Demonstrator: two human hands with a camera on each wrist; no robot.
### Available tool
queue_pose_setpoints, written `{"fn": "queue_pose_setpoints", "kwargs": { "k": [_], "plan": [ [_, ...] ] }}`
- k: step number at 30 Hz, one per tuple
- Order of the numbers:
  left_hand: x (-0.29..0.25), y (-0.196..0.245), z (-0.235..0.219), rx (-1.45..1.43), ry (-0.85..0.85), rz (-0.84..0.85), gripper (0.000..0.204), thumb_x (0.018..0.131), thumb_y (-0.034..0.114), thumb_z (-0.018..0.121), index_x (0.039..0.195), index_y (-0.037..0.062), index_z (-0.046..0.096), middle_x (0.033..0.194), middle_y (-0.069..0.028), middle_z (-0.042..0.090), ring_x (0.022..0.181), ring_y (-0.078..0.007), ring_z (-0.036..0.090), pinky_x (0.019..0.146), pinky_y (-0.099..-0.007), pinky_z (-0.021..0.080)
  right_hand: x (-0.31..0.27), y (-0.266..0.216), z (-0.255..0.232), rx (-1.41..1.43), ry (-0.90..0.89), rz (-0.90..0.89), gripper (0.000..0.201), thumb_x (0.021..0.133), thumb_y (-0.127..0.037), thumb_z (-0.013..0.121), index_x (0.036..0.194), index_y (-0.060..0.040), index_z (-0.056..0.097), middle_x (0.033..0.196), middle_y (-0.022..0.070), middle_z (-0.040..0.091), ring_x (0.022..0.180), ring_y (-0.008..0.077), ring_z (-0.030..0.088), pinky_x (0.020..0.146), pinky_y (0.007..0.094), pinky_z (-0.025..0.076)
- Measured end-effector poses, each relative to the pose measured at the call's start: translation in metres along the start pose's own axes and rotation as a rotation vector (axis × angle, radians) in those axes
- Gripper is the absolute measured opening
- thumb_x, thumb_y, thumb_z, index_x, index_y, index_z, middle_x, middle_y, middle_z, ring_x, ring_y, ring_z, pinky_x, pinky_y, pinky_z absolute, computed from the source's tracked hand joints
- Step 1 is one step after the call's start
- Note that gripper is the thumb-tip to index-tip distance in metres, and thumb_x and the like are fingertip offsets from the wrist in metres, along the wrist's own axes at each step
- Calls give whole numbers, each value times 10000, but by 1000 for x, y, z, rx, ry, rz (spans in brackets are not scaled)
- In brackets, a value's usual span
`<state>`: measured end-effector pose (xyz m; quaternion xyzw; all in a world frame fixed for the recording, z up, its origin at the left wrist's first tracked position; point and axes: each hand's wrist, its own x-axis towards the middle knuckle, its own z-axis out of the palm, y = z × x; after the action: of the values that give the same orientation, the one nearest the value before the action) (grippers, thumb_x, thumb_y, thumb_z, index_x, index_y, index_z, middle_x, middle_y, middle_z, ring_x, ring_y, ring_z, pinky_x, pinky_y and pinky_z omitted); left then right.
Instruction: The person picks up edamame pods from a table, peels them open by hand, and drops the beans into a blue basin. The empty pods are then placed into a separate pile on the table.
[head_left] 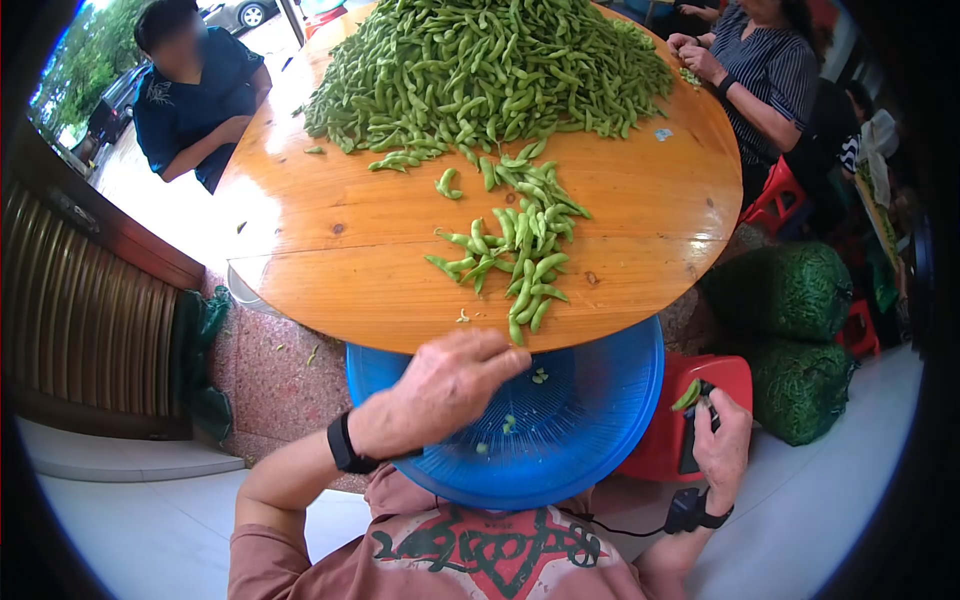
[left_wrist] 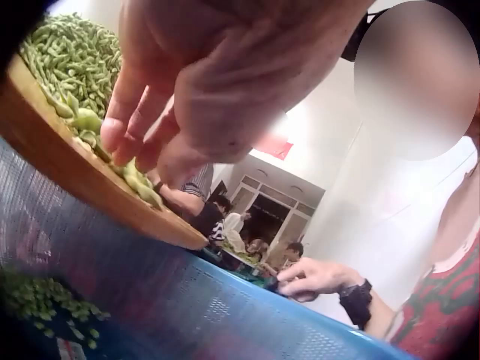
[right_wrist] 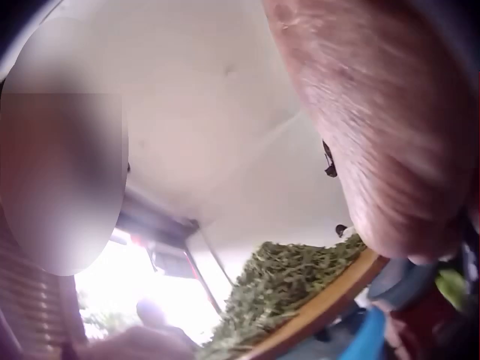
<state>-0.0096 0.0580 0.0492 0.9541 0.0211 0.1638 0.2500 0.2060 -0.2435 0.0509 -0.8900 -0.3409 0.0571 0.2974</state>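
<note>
In the head view my left hand (head_left: 455,385) hangs over the near rim of the table, above a blue plastic basket (head_left: 610,440). Its bent fingers reach down to the soybean pods (head_left: 525,285) at the table edge, and the left wrist view has the fingertips right at a few pods (left_wrist: 139,184). Off to the right, my right hand (head_left: 722,445) holds a green soybean pod (head_left: 687,396) over a red stool (head_left: 725,375). A dark object on the stool is partly covered by that hand. Shelled green beans (left_wrist: 52,300) lie in the basket.
A large heap of soybean pods (head_left: 490,70) covers the far part of the round wooden table (head_left: 340,230). Green mesh sacks (head_left: 790,290) stand to the right. One person (head_left: 205,95) sits at the left, another (head_left: 765,85) at the right with hands at the table.
</note>
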Motion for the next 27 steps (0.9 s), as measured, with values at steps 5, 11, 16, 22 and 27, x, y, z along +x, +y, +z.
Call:
{"fn": "queue_pose_setpoints", "kwargs": {
  "k": [5,11,16,22,27],
  "plan": [
    [24,-24,0,172,-60,109,309,799,39,665,1104,48,617,960,-108,549,894,-300,610,721,-419,562,-2,13,10,-276,-29,10,248,870,14,597,1107,54,656,823,245,660,727,393,660,662,439,504],
    [15,-19,-8,257,-159,-100,273,833,60,656,1083,29,552,968,-132,527,902,-317,599,740,-422,551,13,-55,33,269,-55,-37,68,890,5,594,938,40,625,743,196,639,660,330,668,586,379,497],
    [-7,-31,-2,273,92,-53,162,897,17,636,1042,18,563,951,-136,559,832,-287,614,668,-396,554,22,-98,64,446,-181,-143,62,892,-31,621,864,17,592,721,172,627,617,306,636,572,373,481],
    [-12,4,1,-1061,145,-547,140,970,27,648,1104,3,616,829,-27,622,681,-80,563,638,-225,480,22,-129,91,956,-410,120,98,972,-81,592,930,6,614,641,-10,538,551,44,503,486,233,389],
    [-8,18,26,-1292,121,-571,126,995,40,622,1111,-8,612,849,2,600,704,-49,532,622,-203,455,22,-130,93,1203,-466,184,117,1006,-82,560,975,20,607,695,-29,514,567,25,473,480,199,360]
  ]
}}
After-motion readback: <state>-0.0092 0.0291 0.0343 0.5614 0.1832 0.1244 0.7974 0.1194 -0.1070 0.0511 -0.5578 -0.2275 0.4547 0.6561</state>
